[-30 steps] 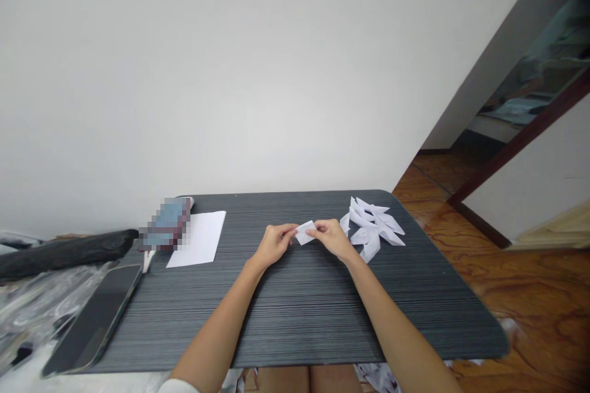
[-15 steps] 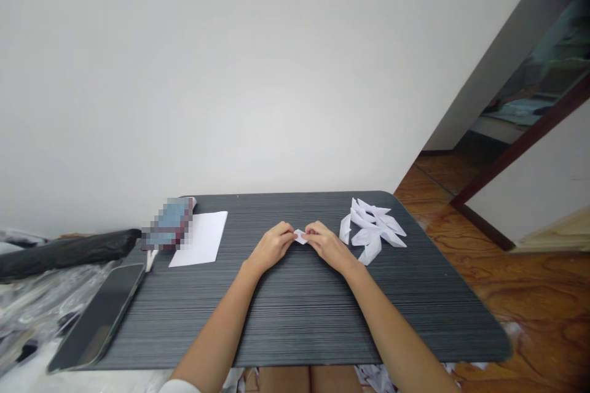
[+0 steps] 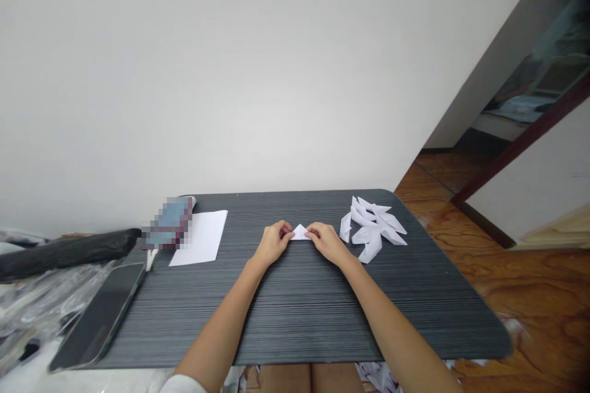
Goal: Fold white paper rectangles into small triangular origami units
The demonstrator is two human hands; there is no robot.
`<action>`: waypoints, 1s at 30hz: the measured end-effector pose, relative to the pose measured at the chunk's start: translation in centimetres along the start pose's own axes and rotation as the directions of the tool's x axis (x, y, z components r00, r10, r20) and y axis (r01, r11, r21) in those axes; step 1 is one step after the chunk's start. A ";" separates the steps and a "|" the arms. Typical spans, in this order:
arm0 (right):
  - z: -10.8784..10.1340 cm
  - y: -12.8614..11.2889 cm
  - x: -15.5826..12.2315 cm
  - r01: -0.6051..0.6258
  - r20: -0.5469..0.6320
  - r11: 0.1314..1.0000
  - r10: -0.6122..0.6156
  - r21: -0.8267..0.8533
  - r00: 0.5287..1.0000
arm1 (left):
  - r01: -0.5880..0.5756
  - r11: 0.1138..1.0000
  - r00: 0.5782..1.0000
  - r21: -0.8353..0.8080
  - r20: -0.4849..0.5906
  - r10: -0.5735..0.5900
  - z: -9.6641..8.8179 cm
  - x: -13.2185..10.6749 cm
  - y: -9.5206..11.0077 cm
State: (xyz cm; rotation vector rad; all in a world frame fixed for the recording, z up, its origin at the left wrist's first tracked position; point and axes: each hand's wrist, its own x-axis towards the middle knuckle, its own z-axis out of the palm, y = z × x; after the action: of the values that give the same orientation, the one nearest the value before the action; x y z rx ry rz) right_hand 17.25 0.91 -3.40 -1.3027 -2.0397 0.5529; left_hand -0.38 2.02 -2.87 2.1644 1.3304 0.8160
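Note:
Between my two hands is a small piece of folded white paper (image 3: 300, 233), showing as a triangle with its tip pointing away from me. My left hand (image 3: 275, 242) pinches its left corner between thumb and fingers. On the other side, my right hand (image 3: 327, 242) grips the right corner the same way. Both hands rest low over the dark table (image 3: 304, 301). Just right of my right hand lies a loose pile of folded white paper pieces (image 3: 374, 225), pointed and overlapping.
White paper sheets (image 3: 203, 238) lie at the left, partly under a blurred blue-and-red object (image 3: 168, 224). A phone (image 3: 99, 316) sits on the table's left front corner. Beyond the left edge are a black wrapped bundle (image 3: 69, 253) and clear plastic. A white wall (image 3: 276, 73) rises behind.
The folded paper has gone from a small diamond shape, mostly covered by my fingers, to a wider triangle. My hands have drawn slightly apart at its corners.

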 end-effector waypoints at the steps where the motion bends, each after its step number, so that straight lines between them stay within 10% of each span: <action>1: 0.1 0.1 0.1 -0.019 0.000 1.000 0.019 0.003 1.000 | 0.009 1.000 1.000 0.014 -0.013 -0.009 0.1 0.0 0.1; 11: 0.3 -0.8 -0.7 -0.169 -0.030 0.970 0.167 -0.175 0.986 | 0.028 0.948 1.000 0.318 -0.014 -0.025 0.5 -0.3 0.5; 21: -0.6 -1.3 -2.3 -0.026 0.042 0.953 0.041 -0.303 0.998 | -0.367 0.897 0.930 0.246 0.113 0.350 0.2 -1.2 1.5; 30: 0.0 -3.4 -5.1 -0.062 0.070 0.823 0.123 -0.565 0.990 | -0.281 0.784 0.954 0.554 0.249 0.166 1.3 -2.2 4.1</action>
State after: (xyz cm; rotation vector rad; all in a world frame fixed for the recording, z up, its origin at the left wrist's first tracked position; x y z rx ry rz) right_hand 16.60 -5.12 -2.72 -1.7468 -2.3353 0.0415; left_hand 2.27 -1.81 -1.64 2.8426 1.3635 0.2677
